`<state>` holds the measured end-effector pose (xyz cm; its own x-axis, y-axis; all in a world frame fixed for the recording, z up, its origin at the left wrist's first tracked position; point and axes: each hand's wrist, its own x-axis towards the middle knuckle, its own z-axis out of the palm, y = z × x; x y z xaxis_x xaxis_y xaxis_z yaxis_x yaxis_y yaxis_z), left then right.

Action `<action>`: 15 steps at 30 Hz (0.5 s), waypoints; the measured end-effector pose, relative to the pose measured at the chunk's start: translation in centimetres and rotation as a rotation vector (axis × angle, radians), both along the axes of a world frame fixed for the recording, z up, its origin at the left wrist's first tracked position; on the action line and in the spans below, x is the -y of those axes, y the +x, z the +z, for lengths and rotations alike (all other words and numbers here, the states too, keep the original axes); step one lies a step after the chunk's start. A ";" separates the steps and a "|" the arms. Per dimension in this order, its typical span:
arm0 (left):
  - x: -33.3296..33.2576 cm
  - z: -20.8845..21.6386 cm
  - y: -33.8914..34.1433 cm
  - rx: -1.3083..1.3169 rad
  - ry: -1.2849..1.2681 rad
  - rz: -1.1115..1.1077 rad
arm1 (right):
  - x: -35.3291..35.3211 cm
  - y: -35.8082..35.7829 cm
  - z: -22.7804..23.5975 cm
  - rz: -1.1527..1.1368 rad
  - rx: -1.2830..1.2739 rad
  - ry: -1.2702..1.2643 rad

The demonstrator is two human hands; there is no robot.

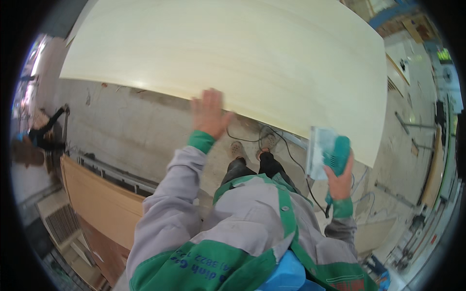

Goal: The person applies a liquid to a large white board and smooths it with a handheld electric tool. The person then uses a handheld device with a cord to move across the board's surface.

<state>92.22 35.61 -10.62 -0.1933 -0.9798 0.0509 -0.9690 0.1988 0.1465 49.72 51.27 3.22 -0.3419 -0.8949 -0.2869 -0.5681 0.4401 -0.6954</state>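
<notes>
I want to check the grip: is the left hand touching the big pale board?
Touching. In the head view the left hand lies flat on the near edge of the pale board, with no gap visible. The right hand holds a teal power tool.

Grey work jacket [252, 213] w/ green trim: green knit cuffs at both wrists, green collar edge and a green strip down the front w/ a round snap button. Wide green band across the lower part, blue lettering on it. Sleeves loose, creased at the elbows. Dark trousers [252, 167], light-coloured shoes [238, 149] w/ worn toes. Both hands bare, no gloves: left hand [209, 114], right hand [340, 182].
</notes>
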 end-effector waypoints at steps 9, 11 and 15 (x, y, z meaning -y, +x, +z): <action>1.9 2.7 -1.9 0.003 0.224 0.134 | 3.0 4.2 3.0 0.135 -0.064 0.104; 0.9 3.3 -4.8 0.000 0.242 -0.002 | 3.2 1.9 3.1 0.079 -0.099 0.033; -1.4 3.7 -13.3 -0.029 0.300 -0.277 | 3.8 -4.5 2.7 -0.092 -0.165 0.042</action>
<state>78.87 37.02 -6.96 -0.4544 -0.8633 -0.2198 -0.8796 0.3958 0.2639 45.18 47.47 5.87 -0.4669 -0.8463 -0.2567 -0.6289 0.5218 -0.5764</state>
